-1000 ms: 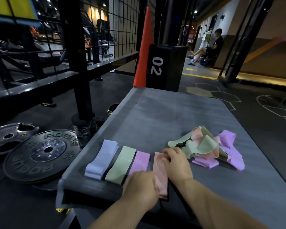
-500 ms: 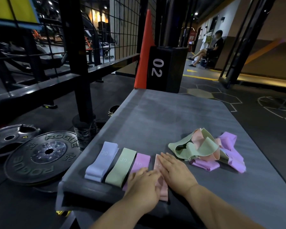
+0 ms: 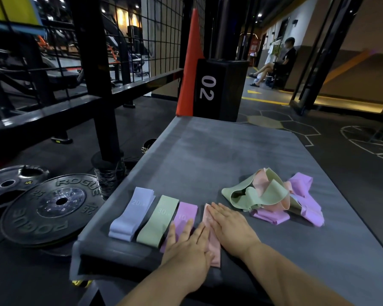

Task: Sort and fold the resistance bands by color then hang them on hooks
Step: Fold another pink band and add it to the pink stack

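The grey padded platform (image 3: pixel 208 151) carries everything. On the floor to its left I see a Rogue weight plate (image 3: pixel 53 208). On its right part lies a loose heap of bands (image 3: pixel 272 197). At its near edge my right hand (image 3: pixel 230 226) lies flat, fingers straight and together, on the folded pink band (image 3: pixel 216 250). My left hand (image 3: pixel 186 246), fingers spread, presses the pink band's near end and the purple band (image 3: pixel 185 214). The green band (image 3: pixel 158 219) and the lavender band (image 3: pixel 131 213) lie further left.
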